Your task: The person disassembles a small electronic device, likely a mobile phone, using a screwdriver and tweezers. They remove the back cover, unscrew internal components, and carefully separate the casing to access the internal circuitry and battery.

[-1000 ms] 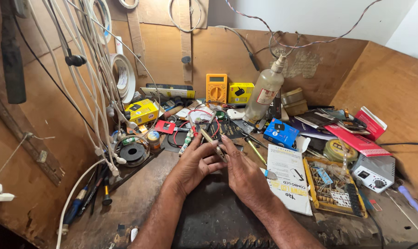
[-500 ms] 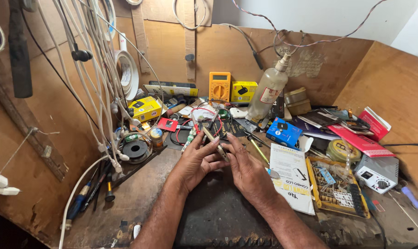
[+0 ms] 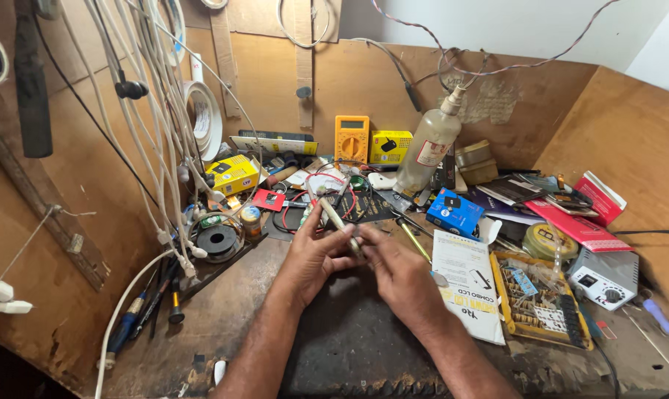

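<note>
From the head camera, both hands meet over the dark mat [image 3: 349,340] at the middle of the cluttered counter [image 3: 231,310]. The left hand [image 3: 316,255] has its grip closed round a slim pale tool [image 3: 338,220] that slants up and away toward the red wires [image 3: 327,193]. The right hand [image 3: 401,277] pinches the tool's near end, fingertips touching the left hand's. A white booklet [image 3: 467,284] lies just beside the right hand, a blue box [image 3: 455,212] beyond.

Head cam, single view, looking down and fwd over the cluttered brown wooden counter [image 3: 224,318].
Sits close above the person's forearms; left hand [image 3: 316,255] and right hand [image 3: 401,277] near frame centre, plywood back wall [image 3: 364,81] across top. No 2nd view to overlap.
</note>
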